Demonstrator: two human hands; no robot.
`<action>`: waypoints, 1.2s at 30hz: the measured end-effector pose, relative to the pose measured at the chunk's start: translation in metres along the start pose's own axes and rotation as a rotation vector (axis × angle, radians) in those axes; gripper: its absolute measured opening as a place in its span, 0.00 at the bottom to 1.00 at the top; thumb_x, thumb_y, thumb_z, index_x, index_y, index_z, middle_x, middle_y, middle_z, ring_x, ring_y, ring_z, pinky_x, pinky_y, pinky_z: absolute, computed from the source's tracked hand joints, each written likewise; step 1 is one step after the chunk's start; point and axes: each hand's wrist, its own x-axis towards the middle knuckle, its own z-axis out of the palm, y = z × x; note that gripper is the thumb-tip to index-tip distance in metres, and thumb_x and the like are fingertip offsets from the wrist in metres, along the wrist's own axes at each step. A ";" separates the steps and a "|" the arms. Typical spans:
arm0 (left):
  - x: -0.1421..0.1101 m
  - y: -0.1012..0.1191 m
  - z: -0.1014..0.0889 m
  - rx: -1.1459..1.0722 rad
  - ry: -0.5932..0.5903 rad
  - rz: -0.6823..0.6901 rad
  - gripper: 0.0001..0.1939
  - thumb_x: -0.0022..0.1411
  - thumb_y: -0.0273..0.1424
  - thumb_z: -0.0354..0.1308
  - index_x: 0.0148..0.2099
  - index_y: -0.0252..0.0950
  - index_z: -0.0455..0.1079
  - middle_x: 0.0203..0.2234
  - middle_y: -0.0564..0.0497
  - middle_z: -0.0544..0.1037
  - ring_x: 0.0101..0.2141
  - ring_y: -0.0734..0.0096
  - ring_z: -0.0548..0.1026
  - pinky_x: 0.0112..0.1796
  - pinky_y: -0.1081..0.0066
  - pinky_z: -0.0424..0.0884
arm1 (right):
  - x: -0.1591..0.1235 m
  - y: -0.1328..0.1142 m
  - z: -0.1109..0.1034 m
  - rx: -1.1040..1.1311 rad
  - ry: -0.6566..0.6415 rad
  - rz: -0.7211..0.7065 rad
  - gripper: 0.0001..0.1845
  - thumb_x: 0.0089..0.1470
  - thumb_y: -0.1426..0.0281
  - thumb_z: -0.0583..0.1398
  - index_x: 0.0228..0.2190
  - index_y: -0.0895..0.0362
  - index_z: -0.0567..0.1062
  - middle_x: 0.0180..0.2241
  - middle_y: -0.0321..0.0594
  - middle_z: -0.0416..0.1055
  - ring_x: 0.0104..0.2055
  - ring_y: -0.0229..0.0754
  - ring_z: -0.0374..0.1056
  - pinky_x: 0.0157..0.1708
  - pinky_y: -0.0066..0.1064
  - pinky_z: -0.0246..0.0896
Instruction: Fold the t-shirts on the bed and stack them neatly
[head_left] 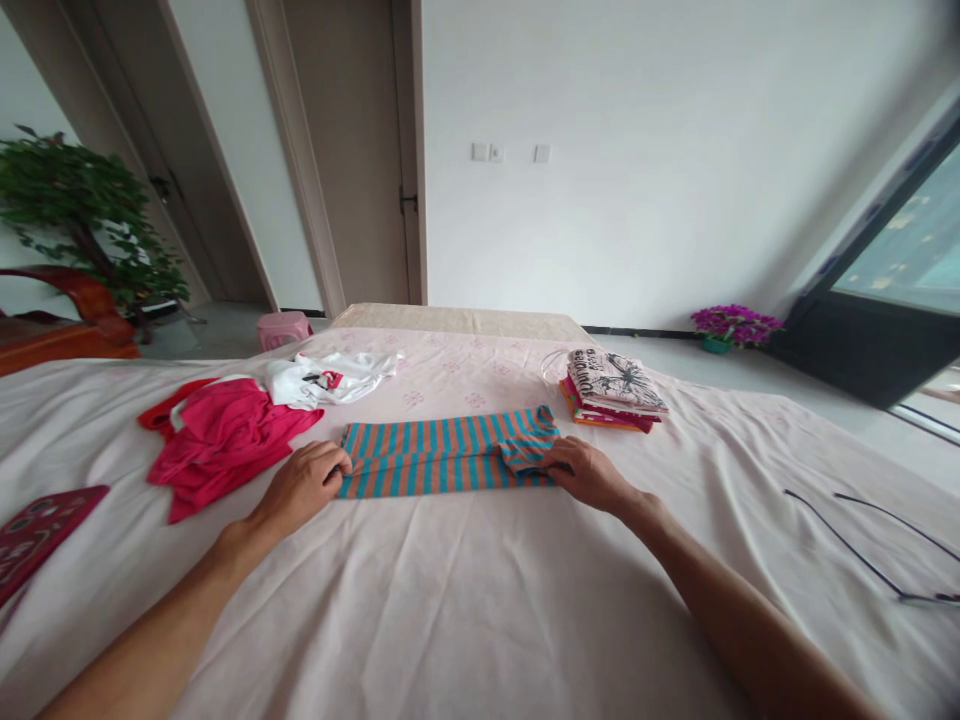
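A teal and orange striped garment (427, 455) lies on the pale sheet (465, 590), folded into a long flat strip. My left hand (311, 480) grips its left end with curled fingers. At the other end, my right hand (589, 470) pinches the lower right corner, where a short part is folded over on top. To the left rests a loose heap of pink and red clothes (232, 430), with a crumpled white shirt (341, 378) behind it. Beyond my right hand sits a stack of folded clothes (615, 385), a butterfly print on top.
Eyeglasses (896, 590) lie on the sheet at the right. A dark red flat object (49, 530) is at the left edge. On the floor behind stand a pink stool (285, 328), purple flowers (735, 325) and a leafy plant (82, 210) beside a wooden armchair (75, 310).
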 end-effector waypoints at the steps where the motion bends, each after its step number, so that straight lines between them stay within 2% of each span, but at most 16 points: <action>1: 0.000 0.000 0.000 -0.003 0.003 -0.001 0.11 0.55 0.21 0.49 0.34 0.40 0.69 0.32 0.51 0.77 0.37 0.65 0.73 0.40 0.67 0.67 | 0.001 -0.002 0.000 -0.006 0.012 -0.003 0.11 0.54 0.74 0.56 0.34 0.53 0.79 0.36 0.39 0.75 0.41 0.44 0.68 0.42 0.32 0.62; 3: 0.001 0.002 -0.002 -0.008 -0.002 0.004 0.11 0.55 0.20 0.49 0.34 0.40 0.70 0.32 0.51 0.77 0.37 0.65 0.73 0.40 0.67 0.67 | 0.002 -0.008 -0.001 -0.016 0.004 -0.044 0.11 0.52 0.76 0.56 0.34 0.53 0.77 0.36 0.40 0.74 0.41 0.44 0.67 0.43 0.33 0.61; 8: 0.001 0.008 -0.010 0.011 -0.081 -0.001 0.12 0.55 0.20 0.49 0.31 0.40 0.71 0.31 0.51 0.77 0.35 0.65 0.73 0.39 0.66 0.66 | 0.002 -0.013 -0.005 -0.018 -0.106 -0.111 0.11 0.46 0.78 0.56 0.29 0.53 0.75 0.32 0.38 0.73 0.38 0.44 0.67 0.42 0.33 0.60; 11: 0.008 0.009 -0.018 0.024 -0.115 -0.053 0.14 0.54 0.19 0.47 0.29 0.39 0.72 0.29 0.51 0.77 0.34 0.64 0.73 0.39 0.65 0.66 | 0.005 -0.013 -0.010 0.046 -0.088 -0.050 0.11 0.52 0.76 0.55 0.31 0.53 0.77 0.34 0.38 0.74 0.39 0.43 0.68 0.42 0.32 0.61; 15: 0.035 0.027 -0.019 -0.020 -0.056 -0.092 0.16 0.53 0.18 0.45 0.31 0.39 0.72 0.32 0.51 0.78 0.36 0.65 0.75 0.40 0.66 0.67 | 0.024 -0.024 -0.012 0.090 0.039 0.059 0.15 0.62 0.70 0.51 0.40 0.54 0.77 0.40 0.42 0.75 0.43 0.44 0.69 0.45 0.34 0.63; 19: 0.075 0.073 0.004 -0.181 0.033 -0.067 0.21 0.55 0.18 0.44 0.40 0.41 0.74 0.40 0.50 0.79 0.43 0.67 0.76 0.46 0.67 0.70 | 0.051 -0.044 0.006 0.008 0.064 0.002 0.20 0.66 0.69 0.48 0.53 0.56 0.73 0.51 0.47 0.73 0.52 0.46 0.68 0.54 0.39 0.60; 21: 0.092 0.093 0.023 -0.207 0.077 -0.021 0.21 0.60 0.19 0.44 0.47 0.40 0.74 0.44 0.48 0.79 0.48 0.67 0.75 0.52 0.67 0.68 | 0.061 -0.052 0.022 -0.041 0.037 -0.057 0.23 0.66 0.68 0.48 0.59 0.56 0.67 0.58 0.48 0.68 0.59 0.48 0.63 0.59 0.42 0.57; 23: 0.101 0.103 0.043 -0.149 0.079 0.030 0.20 0.64 0.23 0.46 0.53 0.37 0.71 0.51 0.44 0.76 0.55 0.64 0.70 0.58 0.63 0.64 | 0.068 -0.053 0.036 -0.111 0.022 -0.063 0.25 0.67 0.66 0.48 0.62 0.57 0.63 0.62 0.50 0.62 0.66 0.50 0.55 0.64 0.46 0.51; 26: 0.100 0.096 0.068 0.006 0.030 -0.005 0.21 0.67 0.33 0.49 0.61 0.37 0.67 0.62 0.39 0.67 0.64 0.53 0.60 0.62 0.51 0.55 | 0.073 -0.043 0.047 -0.223 0.027 0.012 0.28 0.67 0.62 0.49 0.65 0.56 0.59 0.67 0.50 0.55 0.70 0.53 0.46 0.66 0.51 0.43; 29: 0.085 0.073 0.079 0.093 -0.032 -0.064 0.26 0.68 0.44 0.49 0.64 0.41 0.64 0.64 0.38 0.64 0.65 0.47 0.57 0.61 0.46 0.51 | 0.070 -0.023 0.049 -0.294 0.033 0.075 0.29 0.67 0.59 0.49 0.65 0.55 0.59 0.68 0.49 0.53 0.71 0.54 0.44 0.67 0.53 0.38; 32: 0.068 0.052 0.076 0.128 -0.072 -0.082 0.30 0.67 0.49 0.46 0.66 0.43 0.62 0.64 0.39 0.64 0.65 0.47 0.58 0.61 0.47 0.51 | 0.058 0.000 0.051 -0.329 0.022 0.133 0.29 0.66 0.59 0.51 0.64 0.56 0.61 0.66 0.51 0.56 0.70 0.55 0.47 0.67 0.54 0.37; 36: 0.048 0.031 0.061 0.142 -0.094 -0.070 0.30 0.69 0.49 0.43 0.68 0.44 0.59 0.66 0.40 0.61 0.66 0.50 0.57 0.62 0.48 0.49 | 0.043 0.020 0.055 -0.342 0.000 0.184 0.28 0.66 0.61 0.51 0.64 0.54 0.62 0.67 0.49 0.55 0.70 0.54 0.47 0.66 0.52 0.40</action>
